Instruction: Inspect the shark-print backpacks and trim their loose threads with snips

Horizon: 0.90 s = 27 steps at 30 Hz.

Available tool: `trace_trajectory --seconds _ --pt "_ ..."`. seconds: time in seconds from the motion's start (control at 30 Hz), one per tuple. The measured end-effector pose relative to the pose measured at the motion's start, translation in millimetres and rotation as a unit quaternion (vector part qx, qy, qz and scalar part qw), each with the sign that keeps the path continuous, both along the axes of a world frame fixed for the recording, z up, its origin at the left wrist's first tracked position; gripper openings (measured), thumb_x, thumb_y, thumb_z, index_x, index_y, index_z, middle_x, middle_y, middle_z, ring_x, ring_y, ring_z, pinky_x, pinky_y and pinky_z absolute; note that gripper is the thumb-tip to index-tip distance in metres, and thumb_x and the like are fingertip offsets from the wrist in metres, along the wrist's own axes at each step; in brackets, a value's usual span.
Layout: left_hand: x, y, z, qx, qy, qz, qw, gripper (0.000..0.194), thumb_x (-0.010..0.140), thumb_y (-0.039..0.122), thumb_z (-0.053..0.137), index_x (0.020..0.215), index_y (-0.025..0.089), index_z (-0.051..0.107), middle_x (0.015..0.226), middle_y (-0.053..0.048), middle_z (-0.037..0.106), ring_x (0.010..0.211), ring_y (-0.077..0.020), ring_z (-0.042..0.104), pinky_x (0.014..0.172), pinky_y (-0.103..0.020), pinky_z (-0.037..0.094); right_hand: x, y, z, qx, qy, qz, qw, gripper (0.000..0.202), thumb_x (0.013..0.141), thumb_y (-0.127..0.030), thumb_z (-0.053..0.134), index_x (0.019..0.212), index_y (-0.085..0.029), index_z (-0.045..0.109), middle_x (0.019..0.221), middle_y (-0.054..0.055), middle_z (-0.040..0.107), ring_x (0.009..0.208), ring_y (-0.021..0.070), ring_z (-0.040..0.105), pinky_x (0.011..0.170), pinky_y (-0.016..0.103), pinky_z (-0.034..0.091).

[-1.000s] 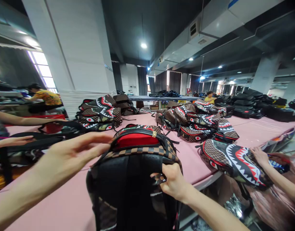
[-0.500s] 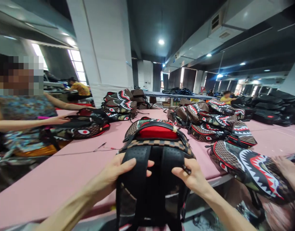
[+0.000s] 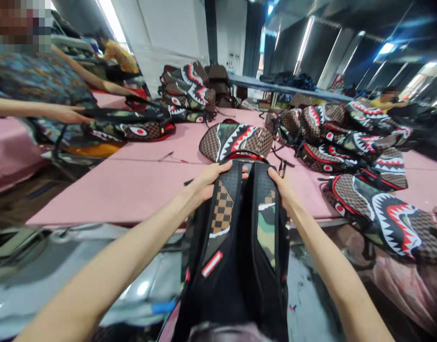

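Observation:
A backpack [image 3: 239, 294] with its black strap side facing me hangs over the front edge of the pink table. My left hand [image 3: 209, 180] grips the top of its left strap [image 3: 223, 209], which has a brown check patch. My right hand [image 3: 280, 187] holds the top of the right strap [image 3: 266, 218], with a camouflage patch. Beyond my hands, a checkered part with a shark-mouth print [image 3: 236, 140] lies on the table. Thin dark cords rest just right of it.
Shark-print bags are stacked at the back [image 3: 189, 95] and right [image 3: 325, 126]; another bag [image 3: 382, 213] lies at the right front edge. At left, a person's hands [image 3: 70, 114] hold a bag [image 3: 136, 126]. The pink table [image 3: 132, 185] spans the middle.
The view has tilted down and turned. The straps are now drawn out toward me, showing their patches, and the shark-print part lies flatter beyond my hands. The other person's bag has shifted in view.

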<state>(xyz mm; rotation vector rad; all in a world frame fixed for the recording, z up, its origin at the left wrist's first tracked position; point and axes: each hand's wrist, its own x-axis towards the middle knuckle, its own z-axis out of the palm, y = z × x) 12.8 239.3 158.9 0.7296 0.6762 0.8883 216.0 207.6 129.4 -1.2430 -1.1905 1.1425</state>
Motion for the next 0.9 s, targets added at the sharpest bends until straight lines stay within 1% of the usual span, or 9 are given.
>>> trace_trajectory --seconds 0.1,0.17,0.23,0.3,0.37,0.43,0.57,0.73,0.9 --pt "-12 15 -73.3 -0.057 -0.009 0.014 0.998 0.032 0.09 0.024 0.043 0.111 0.003 0.056 0.088 -0.017 0.07 0.074 -0.0203 0.068 0.069 -0.032 0.056 -6 8 -74.6 -0.009 0.04 -0.048 0.998 0.043 0.061 -0.055 0.066 0.073 -0.016 0.054 0.064 -0.001 0.055 0.062 0.0127 0.05 0.06 0.025 0.041" --pt "-19 9 -113.0 -0.092 -0.006 0.008 0.996 0.033 0.091 0.026 0.042 0.11 0.003 0.057 0.088 -0.016 0.07 0.075 -0.0204 0.068 0.07 -0.031 0.056 -12 2 -111.6 -0.041 0.038 -0.051 0.997 0.042 0.061 -0.054 0.066 0.07 -0.016 0.053 0.062 -0.002 0.052 0.062 0.0118 0.048 0.061 0.024 0.04" --pt "-24 -4 -142.0 -0.124 -0.002 -0.005 0.992 0.034 0.09 0.027 0.043 0.107 0.002 0.059 0.089 -0.018 0.07 0.077 -0.021 0.068 0.069 -0.029 0.055 -17 -6 -135.1 -0.068 0.041 -0.054 0.995 0.042 0.063 -0.055 0.064 0.072 -0.015 0.054 0.063 -0.002 0.052 0.064 0.0122 0.047 0.063 0.024 0.04" --pt "-25 -16 -160.2 -0.135 -0.006 -0.011 0.991 0.035 0.09 0.028 0.044 0.105 0.001 0.06 0.092 -0.019 0.069 0.079 -0.0213 0.068 0.069 -0.027 0.055 -20 -11 -146.8 -0.08 0.044 -0.061 0.994 0.043 0.064 -0.055 0.062 0.074 -0.014 0.054 0.066 -0.001 0.053 0.066 0.0124 0.047 0.065 0.025 0.04" --pt "-25 -21 -169.5 -0.124 -0.019 -0.009 0.992 0.035 0.09 0.029 0.043 0.104 0.001 0.061 0.095 -0.019 0.069 0.082 -0.0212 0.067 0.07 -0.027 0.055 -22 -11 -150.7 -0.083 0.046 -0.069 0.993 0.041 0.065 -0.054 0.062 0.075 -0.015 0.054 0.068 -0.002 0.053 0.067 0.0121 0.047 0.066 0.024 0.039" --pt "-25 -21 -173.1 -0.108 -0.032 -0.007 0.994 0.034 0.091 0.028 0.042 0.105 0.003 0.061 0.099 -0.019 0.068 0.084 -0.0216 0.067 0.071 -0.029 0.055 -22 -10 -150.7 -0.085 0.047 -0.071 0.993 0.04 0.064 -0.053 0.063 0.074 -0.015 0.054 0.067 -0.002 0.053 0.067 0.012 0.047 0.066 0.024 0.039" --pt "-26 -16 -174.5 -0.103 -0.039 -0.018 0.994 0.034 0.091 0.028 0.041 0.104 0.004 0.061 0.102 -0.017 0.067 0.086 -0.0213 0.066 0.073 -0.03 0.055 -21 -7 -150.5 -0.091 0.049 -0.072 0.992 0.04 0.064 -0.053 0.063 0.072 -0.016 0.053 0.067 -0.002 0.054 0.068 0.0126 0.048 0.067 0.024 0.039" --pt "-29 -14 -177.9 -0.116 -0.047 -0.05 0.991 0.04 0.092 0.032 0.039 0.104 0.002 0.062 0.094 -0.018 0.069 0.081 -0.0204 0.067 0.072 -0.028 0.055 -19 -7 -156.4 -0.095 0.08 -0.072 0.99 0.039 0.063 -0.052 0.066 0.071 -0.015 0.054 0.067 -0.002 0.056 0.066 0.0119 0.049 0.067 0.024 0.039" --pt "-29 -13 -179.2 -0.148 -0.036 -0.034 0.988 0.044 0.093 0.033 0.036 0.107 0.0 0.061 0.094 -0.02 0.069 0.08 -0.0208 0.067 0.072 -0.028 0.055 -16 -6 -163.6 -0.1 0.095 -0.082 0.987 0.042 0.061 -0.055 0.067 0.07 -0.016 0.054 0.061 -0.004 0.054 0.062 0.0117 0.05 0.065 0.024 0.04"
